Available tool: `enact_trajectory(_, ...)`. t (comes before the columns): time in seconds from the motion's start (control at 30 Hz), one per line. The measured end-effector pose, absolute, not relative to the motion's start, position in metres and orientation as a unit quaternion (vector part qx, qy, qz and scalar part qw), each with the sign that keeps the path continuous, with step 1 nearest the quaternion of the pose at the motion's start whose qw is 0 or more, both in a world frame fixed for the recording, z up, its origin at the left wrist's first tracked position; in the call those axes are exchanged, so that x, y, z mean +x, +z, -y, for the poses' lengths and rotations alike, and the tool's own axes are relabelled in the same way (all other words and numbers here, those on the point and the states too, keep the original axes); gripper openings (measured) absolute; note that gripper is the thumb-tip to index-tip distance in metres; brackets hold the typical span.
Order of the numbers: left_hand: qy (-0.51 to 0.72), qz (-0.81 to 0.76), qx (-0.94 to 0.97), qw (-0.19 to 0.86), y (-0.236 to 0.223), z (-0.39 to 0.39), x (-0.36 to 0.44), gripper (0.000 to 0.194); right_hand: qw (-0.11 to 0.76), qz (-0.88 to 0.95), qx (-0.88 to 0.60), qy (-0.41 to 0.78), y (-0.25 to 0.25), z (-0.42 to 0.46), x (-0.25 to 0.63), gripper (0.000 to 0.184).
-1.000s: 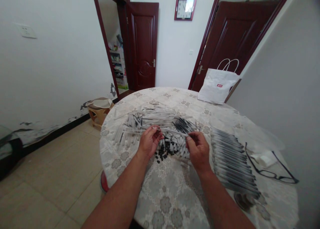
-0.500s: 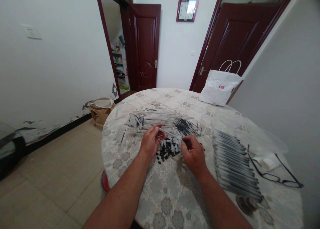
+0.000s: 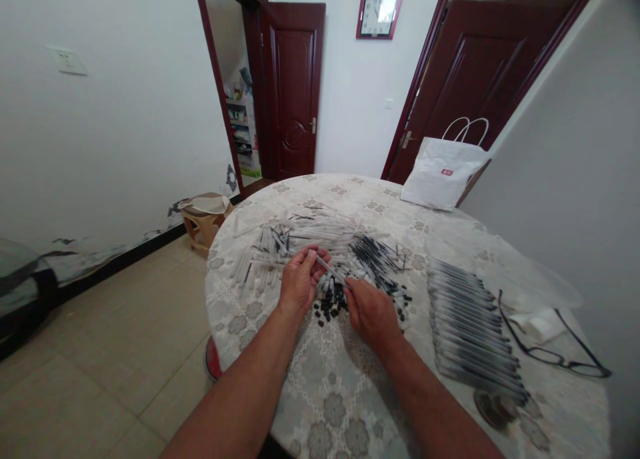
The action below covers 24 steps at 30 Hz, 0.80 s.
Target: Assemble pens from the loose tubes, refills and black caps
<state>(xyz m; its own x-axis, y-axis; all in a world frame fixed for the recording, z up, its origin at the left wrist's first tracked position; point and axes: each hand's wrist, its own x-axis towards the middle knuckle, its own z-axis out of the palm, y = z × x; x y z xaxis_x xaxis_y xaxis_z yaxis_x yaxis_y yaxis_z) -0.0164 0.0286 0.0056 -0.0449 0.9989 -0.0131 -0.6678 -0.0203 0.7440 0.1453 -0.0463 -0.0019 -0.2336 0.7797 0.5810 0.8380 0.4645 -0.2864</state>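
Observation:
My left hand pinches one end of a slim, whitish pen barrel, thumb on top. The fingers of my right hand are closed on its other end, so the barrel slants down between both hands. Below it lies a heap of small black caps with some white pieces among them. Beyond my hands spreads a pile of translucent pen barrels, with dark thin refills at its right. A row of assembled-looking pens lies side by side to the right of my right hand.
Eyeglasses and a crumpled white tissue lie at the right. A dark round object sits near the row's front end. A white paper bag stands at the back of the cloth-covered round table; a stool is left of it.
My right hand has moved left and closed on the lower end of the barrel, near my left hand. My left hand stays almost in place. The view has shifted slightly.

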Motion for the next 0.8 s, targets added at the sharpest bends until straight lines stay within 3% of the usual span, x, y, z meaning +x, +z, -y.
enact_trajectory(0.33, 0.626, -0.317, 0.304, 0.644, 0.010, -0.028, -0.017, 0.024, 0.436, 0.666, -0.562, 0.224, 0.018, 0.046, 0.146, 0.023)
enact_trajectory(0.47, 0.616, -0.336, 0.316, 0.639, 0.012, -0.032, -0.016, 0.024, 0.408, 0.621, -0.583, 0.330, 0.023, 0.041, 0.149, 0.024)
enact_trajectory(0.67, 0.553, -0.320, 0.422, 0.643, 0.018, -0.015, -0.007, 0.036, 0.356, 0.702, -0.595, 0.165, 0.042, 0.051, 0.147, 0.018)
enact_trajectory(0.8, 0.525, -0.323, 0.474, 0.629, 0.021, -0.008, -0.005, 0.038, 0.250, 0.744, -0.616, 0.069, 0.061, 0.061, 0.157, 0.013)
